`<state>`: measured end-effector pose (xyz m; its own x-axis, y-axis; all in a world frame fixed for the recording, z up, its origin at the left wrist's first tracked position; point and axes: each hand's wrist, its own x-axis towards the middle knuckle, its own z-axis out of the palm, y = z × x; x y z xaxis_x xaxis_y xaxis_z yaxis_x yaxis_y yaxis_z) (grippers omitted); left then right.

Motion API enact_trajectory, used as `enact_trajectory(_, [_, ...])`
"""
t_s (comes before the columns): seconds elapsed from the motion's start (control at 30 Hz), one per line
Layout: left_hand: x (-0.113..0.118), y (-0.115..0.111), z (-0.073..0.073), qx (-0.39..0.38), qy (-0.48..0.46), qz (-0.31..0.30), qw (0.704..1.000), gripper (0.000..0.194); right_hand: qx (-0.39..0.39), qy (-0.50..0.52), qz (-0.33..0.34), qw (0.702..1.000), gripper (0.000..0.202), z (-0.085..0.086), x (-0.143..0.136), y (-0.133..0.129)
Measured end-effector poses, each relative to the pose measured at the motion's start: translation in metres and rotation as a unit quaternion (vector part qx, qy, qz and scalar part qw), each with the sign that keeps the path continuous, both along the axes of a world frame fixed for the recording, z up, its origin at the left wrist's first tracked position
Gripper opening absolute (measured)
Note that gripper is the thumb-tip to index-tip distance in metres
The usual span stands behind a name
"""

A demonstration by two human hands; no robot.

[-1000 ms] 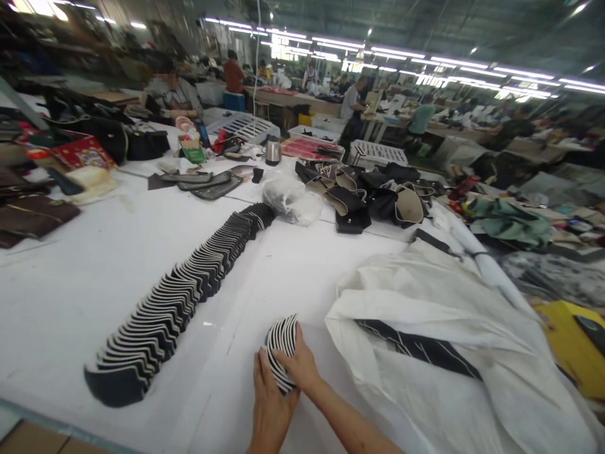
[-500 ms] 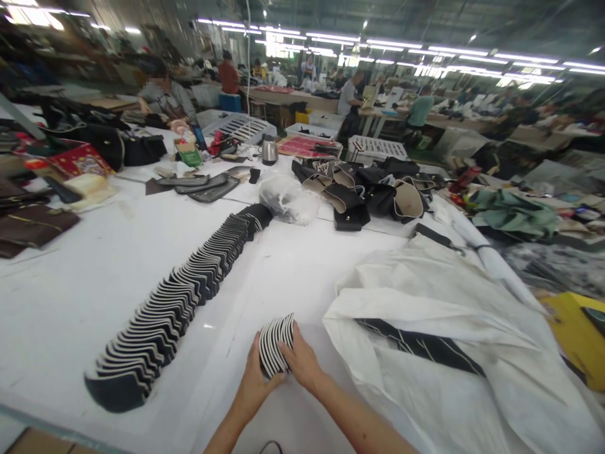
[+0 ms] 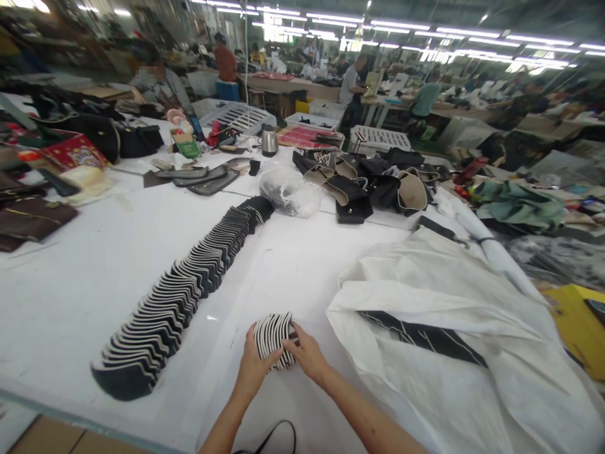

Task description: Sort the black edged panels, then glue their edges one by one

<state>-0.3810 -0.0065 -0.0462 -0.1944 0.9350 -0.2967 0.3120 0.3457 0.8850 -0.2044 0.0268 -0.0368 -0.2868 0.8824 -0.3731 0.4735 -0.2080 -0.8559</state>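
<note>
A small stack of dark pieces with pale edges (image 3: 273, 337) is held between both hands just over the near part of the white table (image 3: 302, 265). My left hand (image 3: 253, 364) grips its left side, thumb along the bottom. On the right side, my right hand (image 3: 307, 353) has its fingers closed round the stack, thumb across the striped edges. To the left, a long overlapping row of similar dark pieces (image 3: 184, 290) runs diagonally across the table.
At right lies a big white sheet (image 3: 416, 302) with dark material in its fold. Farther back are a clear plastic bag (image 3: 290, 192), black bag parts (image 3: 352, 189), a metal kettle (image 3: 269, 140) and brown bags (image 3: 35, 221). People work in the background.
The stack is turned more upright, and my left thumb has moved up along its lower edge. My right fingers have shifted at its right side. A dark cord shows more at the bottom.
</note>
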Motion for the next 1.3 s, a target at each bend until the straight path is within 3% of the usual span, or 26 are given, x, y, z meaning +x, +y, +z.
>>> enact_trajectory(0.2, [0.002,0.003,-0.003,0.003,0.003,0.003,1.000,0.100,0.073,0.049,-0.020,0.996,0.066,0.003,0.007,-0.002])
enact_trajectory(0.37, [0.000,0.001,-0.005,0.017,0.000,0.010,1.000,0.097,0.162,-0.016,0.036,0.986,0.033,0.014,0.005,0.001])
enact_trajectory(0.47, [0.001,0.000,-0.003,0.008,-0.002,0.010,1.000,0.099,0.160,-0.081,0.063,0.982,0.027,0.021,0.002,0.002])
enact_trajectory(0.57, [0.001,0.000,0.000,0.002,0.001,0.010,1.000,0.097,0.147,-0.117,0.035,0.982,0.011,0.026,-0.004,0.002])
enact_trajectory(0.7, [0.000,-0.001,0.002,-0.002,-0.007,0.009,1.000,0.097,0.090,-0.171,0.007,0.981,0.025,0.030,-0.013,0.005])
enact_trajectory(0.87, [0.000,-0.001,0.001,-0.004,-0.010,0.002,1.000,0.099,0.087,-0.153,0.038,0.984,0.018,0.028,-0.015,0.010])
enact_trajectory(1.03, [0.002,-0.001,0.004,-0.005,-0.003,0.009,1.000,0.102,0.120,-0.102,0.017,0.987,0.054,0.025,-0.011,0.007])
enact_trajectory(1.2, [0.006,0.000,0.008,-0.003,0.006,0.018,1.000,0.103,0.096,-0.159,0.069,0.980,0.032,0.036,-0.015,0.007])
enact_trajectory(1.3, [0.008,0.001,0.010,-0.005,0.010,0.020,1.000,0.102,0.094,-0.180,0.056,0.978,0.026,0.041,-0.021,0.010])
